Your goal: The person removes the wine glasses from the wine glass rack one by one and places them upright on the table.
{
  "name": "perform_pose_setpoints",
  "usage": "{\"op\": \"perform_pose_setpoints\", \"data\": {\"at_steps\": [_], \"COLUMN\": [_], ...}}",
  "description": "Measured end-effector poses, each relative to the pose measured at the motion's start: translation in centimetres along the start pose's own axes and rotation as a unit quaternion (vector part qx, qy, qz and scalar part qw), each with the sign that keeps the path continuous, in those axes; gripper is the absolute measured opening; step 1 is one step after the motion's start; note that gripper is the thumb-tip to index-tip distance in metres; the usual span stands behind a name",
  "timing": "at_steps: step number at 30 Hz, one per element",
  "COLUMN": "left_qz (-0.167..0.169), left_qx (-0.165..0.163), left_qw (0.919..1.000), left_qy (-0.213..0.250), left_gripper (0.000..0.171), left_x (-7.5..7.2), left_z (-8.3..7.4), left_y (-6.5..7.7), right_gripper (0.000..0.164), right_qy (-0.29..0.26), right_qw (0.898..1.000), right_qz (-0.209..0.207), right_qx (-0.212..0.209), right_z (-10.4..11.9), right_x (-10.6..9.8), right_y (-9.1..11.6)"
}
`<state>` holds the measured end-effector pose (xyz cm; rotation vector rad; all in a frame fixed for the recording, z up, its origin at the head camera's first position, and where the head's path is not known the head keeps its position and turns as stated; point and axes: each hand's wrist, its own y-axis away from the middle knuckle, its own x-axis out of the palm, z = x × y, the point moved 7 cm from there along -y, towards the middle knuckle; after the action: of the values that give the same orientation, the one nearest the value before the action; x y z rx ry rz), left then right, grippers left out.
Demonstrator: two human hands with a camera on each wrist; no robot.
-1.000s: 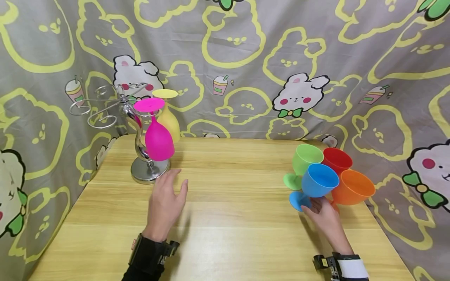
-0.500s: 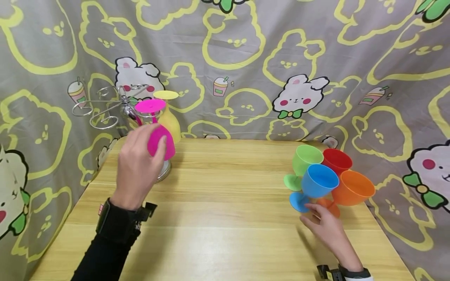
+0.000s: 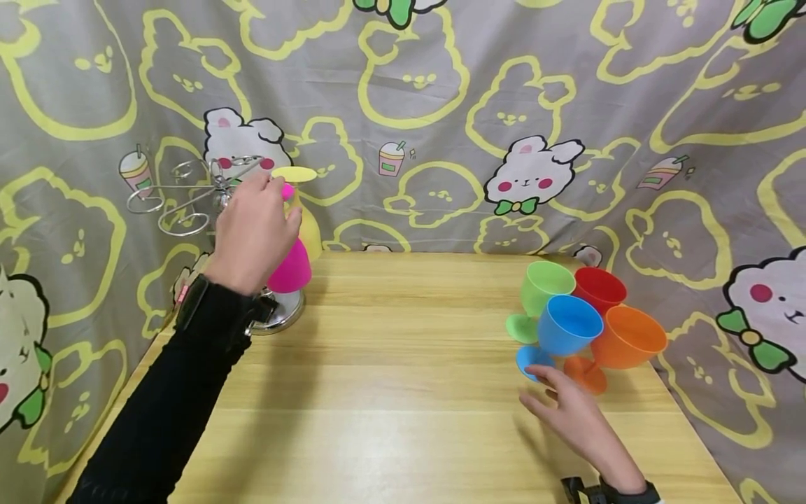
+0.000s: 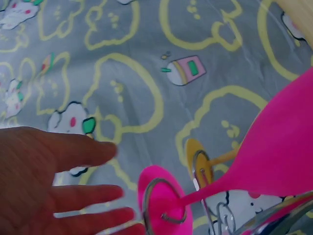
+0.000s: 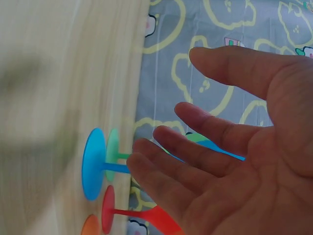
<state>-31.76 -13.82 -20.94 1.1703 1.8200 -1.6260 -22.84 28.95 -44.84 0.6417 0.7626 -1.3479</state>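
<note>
Your left hand (image 3: 252,227) is hovering at the foot of the pink goblet (image 3: 292,269), thumb and fingers extending straight, gripping nothing; I can't tell about contact. That goblet is hanging upside down on the chrome goblet rack (image 3: 281,321), its stem passing through a wire loop. The yellow goblet (image 3: 310,231) is hanging inverted just behind it. Your black sleeve (image 3: 145,413) is crossing the left of the tabletop (image 3: 403,378).

Your right hand (image 3: 576,413) is holding nothing either, fingers loosely spreading beside the foot of the blue goblet (image 3: 569,329) (they're overlapping it in the head view, so touch is unclear). Blue is standing upright, front left of a tight cluster: green goblet (image 3: 546,290) behind it, red goblet (image 3: 601,288) at back right, orange goblet (image 3: 630,343) to its right.
</note>
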Motion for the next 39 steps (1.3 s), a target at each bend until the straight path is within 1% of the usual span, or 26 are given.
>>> {"op": "perform_pose_setpoints", "data": {"at_steps": [2, 4, 7, 12, 14, 19, 22, 26, 29, 32, 35, 39], "left_qz": [0.019, 0.024, 0.030, 0.040, 0.038, 0.018, 0.005, 0.002, 0.003, 0.003, 0.002, 0.005], "left_qx": [0.005, 0.017, 0.027, 0.026, 0.030, 0.047, 0.061, 0.069, 0.064, 0.057, 0.052, 0.061], "left_qw": [0.9994, 0.9982, 0.9958, 0.9948, 0.9955, 0.9968, 0.9962, 0.9956, 0.9961, 0.9967, 0.9971, 0.9968], "left_qy": [-0.027, -0.052, -0.082, -0.090, -0.081, -0.062, -0.062, -0.063, -0.061, -0.058, -0.055, -0.052], "left_gripper": [0.024, 0.021, 0.021, 0.028, 0.026, 0.017, 0.015, 0.015, 0.017, 0.017, 0.014, 0.013], "left_x": [0.9, 1.6, 2.4, 2.9, 2.8, 2.3, 1.9, 1.2, 0.5, 0.0, -0.4, -0.3], "left_z": [0.1, 0.1, 0.1, 0.3, 0.2, -0.4, -0.8, -1.0, -0.6, 0.0, 0.8, 1.4], "left_y": [-0.8, -1.4, -2.0, -2.4, -2.3, -1.6, -0.9, 0.0, 0.4, 0.4, 0.1, -0.5], "right_gripper": [0.056, 0.057, 0.059, 0.061, 0.061, 0.063, 0.063, 0.063, 0.062, 0.062, 0.062, 0.063], "right_qy": [-0.001, -0.002, 0.000, 0.004, 0.005, 0.008, 0.008, 0.006, 0.008, 0.009, 0.009, 0.008], "right_qw": [1.000, 1.000, 1.000, 1.000, 1.000, 1.000, 1.000, 1.000, 1.000, 1.000, 1.000, 1.000], "right_qz": [0.002, 0.003, 0.002, -0.002, -0.004, -0.003, -0.001, -0.001, 0.001, 0.003, 0.003, 0.003], "right_qx": [0.001, 0.001, 0.000, -0.006, -0.008, -0.012, -0.013, -0.014, -0.012, -0.011, -0.011, -0.014], "right_z": [0.0, 0.1, 0.1, 0.4, 0.5, 0.6, 0.6, 0.6, 0.6, 0.7, 0.8, 0.9], "right_x": [0.1, 0.2, 0.2, 0.2, 0.1, 0.1, 0.1, 0.2, 0.2, 0.2, 0.2, 0.3], "right_y": [0.0, 0.0, 0.0, 0.0, 0.1, 0.0, 0.0, 0.0, -0.1, -0.1, -0.1, -0.1]}}
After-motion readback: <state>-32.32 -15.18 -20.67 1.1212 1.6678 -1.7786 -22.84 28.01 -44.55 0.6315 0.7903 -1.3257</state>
